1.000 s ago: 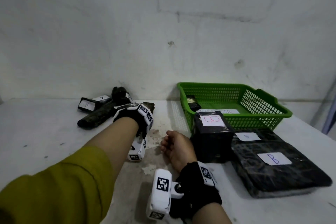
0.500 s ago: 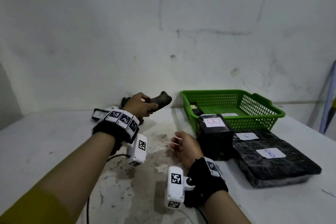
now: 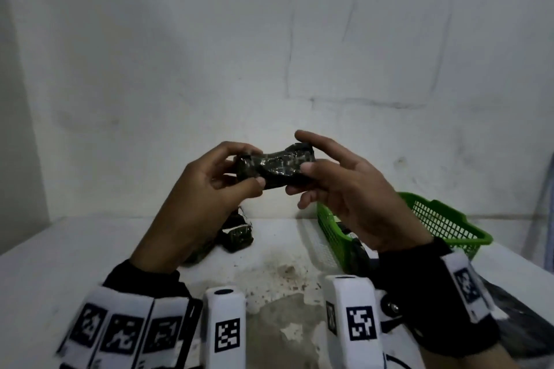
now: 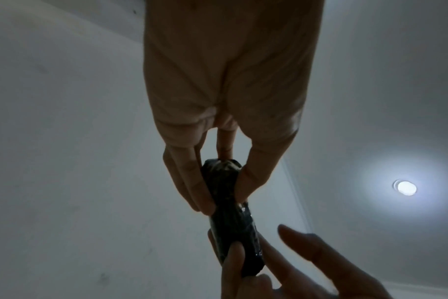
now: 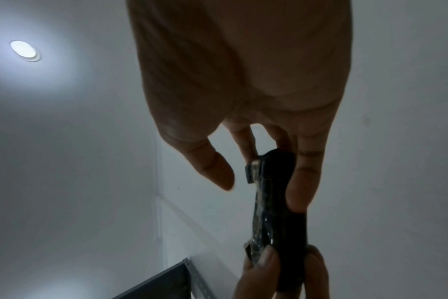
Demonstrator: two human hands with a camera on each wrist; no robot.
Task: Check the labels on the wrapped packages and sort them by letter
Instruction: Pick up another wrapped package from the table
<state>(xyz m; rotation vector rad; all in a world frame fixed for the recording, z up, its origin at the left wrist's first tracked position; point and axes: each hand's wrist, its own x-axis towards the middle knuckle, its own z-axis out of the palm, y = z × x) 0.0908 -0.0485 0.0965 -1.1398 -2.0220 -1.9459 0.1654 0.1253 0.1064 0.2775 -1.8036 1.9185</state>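
A small package in dark shiny wrap is held up in the air before the wall, one end in each hand. My left hand pinches its left end between thumb and fingers; the left wrist view shows the same package from below. My right hand holds the right end with thumb and curled fingers, index finger raised above it. In the right wrist view the package runs down from my fingers. No label shows on the side facing me.
A green basket stands on the white table at the right, partly behind my right hand. More dark wrapped packages lie at the back by the wall. A dark flat package edge shows at the lower right.
My left hand has lifted the small package from the back of the table up to chest height. My right hand rose from the table and took hold of its other end.
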